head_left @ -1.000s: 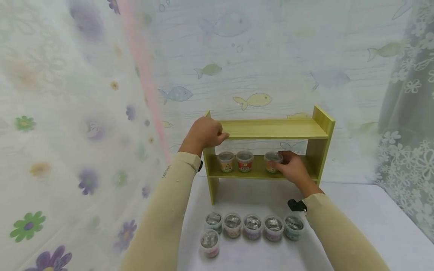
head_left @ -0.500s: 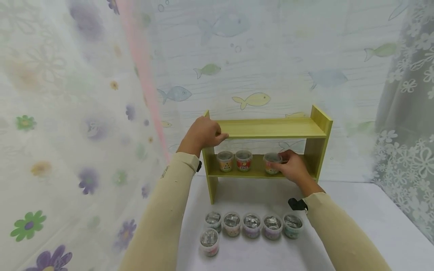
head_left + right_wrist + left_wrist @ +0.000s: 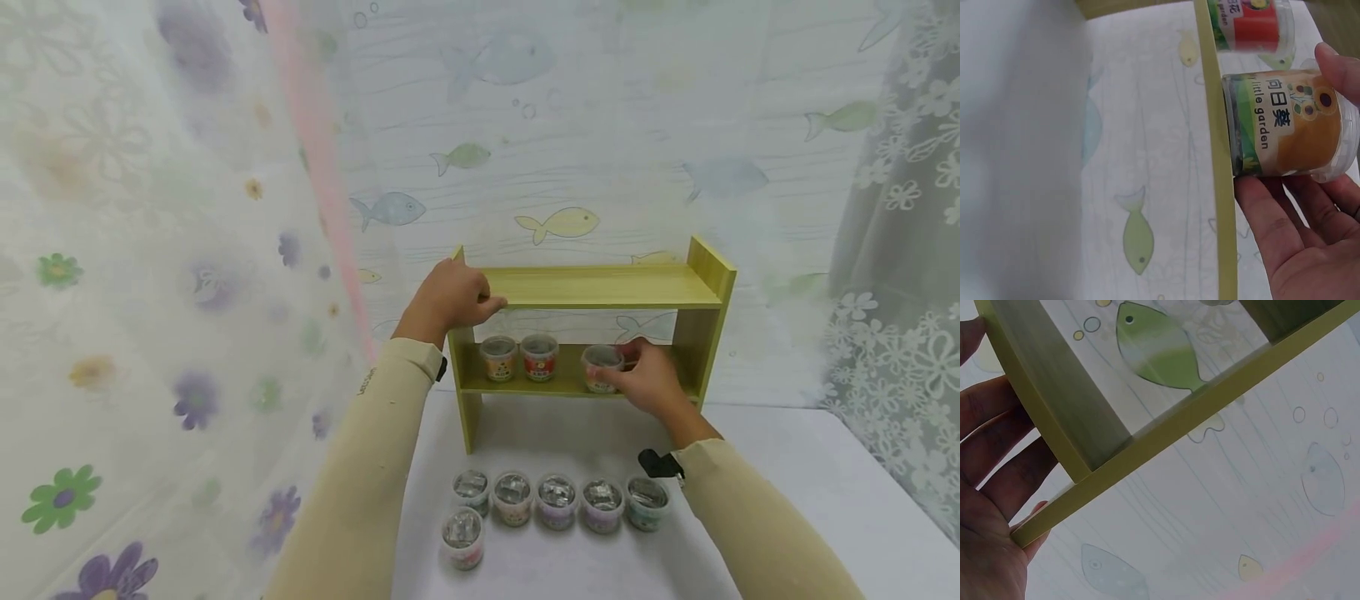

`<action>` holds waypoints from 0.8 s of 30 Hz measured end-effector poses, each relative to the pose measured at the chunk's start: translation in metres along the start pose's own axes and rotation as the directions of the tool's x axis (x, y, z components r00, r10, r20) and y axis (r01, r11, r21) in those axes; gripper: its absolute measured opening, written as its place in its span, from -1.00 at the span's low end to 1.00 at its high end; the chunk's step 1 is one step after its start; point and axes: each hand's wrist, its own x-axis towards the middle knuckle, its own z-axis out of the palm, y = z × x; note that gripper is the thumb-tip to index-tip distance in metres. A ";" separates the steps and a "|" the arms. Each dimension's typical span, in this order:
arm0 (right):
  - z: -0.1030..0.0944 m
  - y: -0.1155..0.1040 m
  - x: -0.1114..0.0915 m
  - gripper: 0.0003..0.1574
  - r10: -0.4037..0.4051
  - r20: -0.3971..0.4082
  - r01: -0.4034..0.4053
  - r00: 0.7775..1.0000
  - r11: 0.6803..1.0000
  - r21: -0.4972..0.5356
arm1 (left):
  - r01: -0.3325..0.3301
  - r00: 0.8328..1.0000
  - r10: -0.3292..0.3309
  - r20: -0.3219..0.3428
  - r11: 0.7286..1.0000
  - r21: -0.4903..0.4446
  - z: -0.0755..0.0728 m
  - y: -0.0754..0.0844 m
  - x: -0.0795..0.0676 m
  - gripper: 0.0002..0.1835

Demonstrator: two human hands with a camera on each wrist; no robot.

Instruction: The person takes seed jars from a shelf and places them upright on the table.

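My left hand point(image 3: 453, 296) grips the upper left corner of a yellow-green wooden shelf point(image 3: 592, 286); in the left wrist view the fingers point(image 3: 1016, 465) wrap behind its side panel. With my right hand point(image 3: 648, 379) I hold a clear plastic cup point(image 3: 1297, 122) with an orange sunflower label and a "little garden" print. Thumb and fingers close on it from opposite sides. Its base is at the front edge of the middle board. Left of it on that board stand a red-labelled cup point(image 3: 539, 358) and an orange-labelled cup point(image 3: 498, 359), both upright.
In front of the shelf, a row of similar cups point(image 3: 557, 502) with silvery packets inside stands on the white table point(image 3: 795, 475). One more cup point(image 3: 462, 537) is ahead of the row's left end. Fish-print curtains point(image 3: 645, 100) hang behind.
My right hand and its cup have come slightly down and toward the shelf's front edge. The left hand keeps its grip on the corner, and the other cups stay put.
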 end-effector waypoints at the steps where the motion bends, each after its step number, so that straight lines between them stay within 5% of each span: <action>1: 0.000 0.000 -0.001 0.05 -0.003 -0.002 0.003 1.000 1.000 -0.005 | 0.002 1.000 -0.002 0.000 1.000 0.005 0.000 0.000 0.000 -0.32; 24: 0.008 -0.008 -0.020 0.05 0.015 -0.047 -0.015 0.999 1.000 0.004 | -0.001 1.000 0.001 -0.015 1.000 0.002 0.004 -0.001 0.002 -0.30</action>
